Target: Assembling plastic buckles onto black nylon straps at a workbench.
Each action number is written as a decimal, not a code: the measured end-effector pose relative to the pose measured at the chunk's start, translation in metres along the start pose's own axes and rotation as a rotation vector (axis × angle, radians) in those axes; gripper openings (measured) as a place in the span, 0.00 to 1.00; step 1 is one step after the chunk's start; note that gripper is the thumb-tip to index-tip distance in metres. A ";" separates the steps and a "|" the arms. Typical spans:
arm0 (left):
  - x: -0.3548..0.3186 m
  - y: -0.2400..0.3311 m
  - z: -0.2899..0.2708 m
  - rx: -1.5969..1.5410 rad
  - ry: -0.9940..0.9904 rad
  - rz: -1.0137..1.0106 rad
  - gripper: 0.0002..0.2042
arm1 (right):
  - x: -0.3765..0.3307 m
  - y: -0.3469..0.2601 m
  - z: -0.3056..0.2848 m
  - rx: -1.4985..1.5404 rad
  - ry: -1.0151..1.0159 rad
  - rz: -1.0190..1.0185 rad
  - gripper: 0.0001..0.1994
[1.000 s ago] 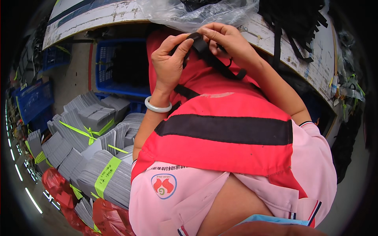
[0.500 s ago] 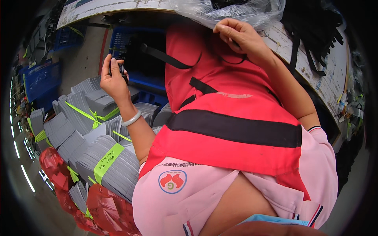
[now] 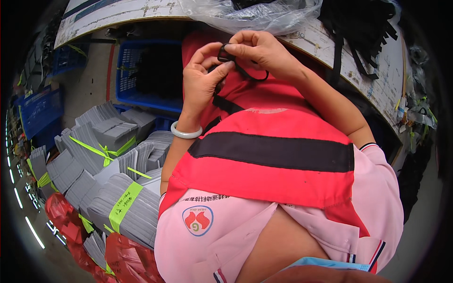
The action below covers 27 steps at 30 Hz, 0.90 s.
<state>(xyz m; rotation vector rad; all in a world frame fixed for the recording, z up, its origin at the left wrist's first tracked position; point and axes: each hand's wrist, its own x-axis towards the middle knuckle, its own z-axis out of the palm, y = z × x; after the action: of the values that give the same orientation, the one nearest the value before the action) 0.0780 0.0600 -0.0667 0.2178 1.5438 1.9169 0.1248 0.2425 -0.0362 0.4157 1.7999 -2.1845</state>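
Note:
Over my lap, my two hands meet at a small black plastic buckle (image 3: pixel 224 57). My left hand (image 3: pixel 201 78), with a pale bangle at the wrist, pinches it from the left side. From the right, the thumb and fingers of my right hand (image 3: pixel 262 53) are closed at the buckle and the strap by it. A thin black strap (image 3: pixel 259 79) curves in a loop below my right fingers. More black material shows under my left palm, partly hidden. Beneath the hands is the red apron (image 3: pixel 264 125), with a black band across it.
A worn white table (image 3: pixel 325 52) spans the far side, bearing a clear plastic bag (image 3: pixel 264 19) and black straps (image 3: pixel 358 42). A blue crate (image 3: pixel 146 101) with black items stands left of my lap. Bundled grey sheets (image 3: pixel 127 207) and red bags (image 3: pixel 127 257) are piled at the left.
My left hand has moved right and up from beside the crate to meet my right hand. My right hand has shifted left. Both are now at the buckle.

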 end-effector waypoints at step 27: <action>-0.005 -0.018 0.013 0.039 0.115 -0.036 0.10 | -0.044 0.023 -0.011 -0.006 -0.032 0.131 0.11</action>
<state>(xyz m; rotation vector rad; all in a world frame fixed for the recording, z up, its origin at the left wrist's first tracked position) 0.0958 0.0693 -0.0780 0.0971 1.6499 1.9014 0.1750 0.2506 -0.0419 0.4811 1.7114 -2.0849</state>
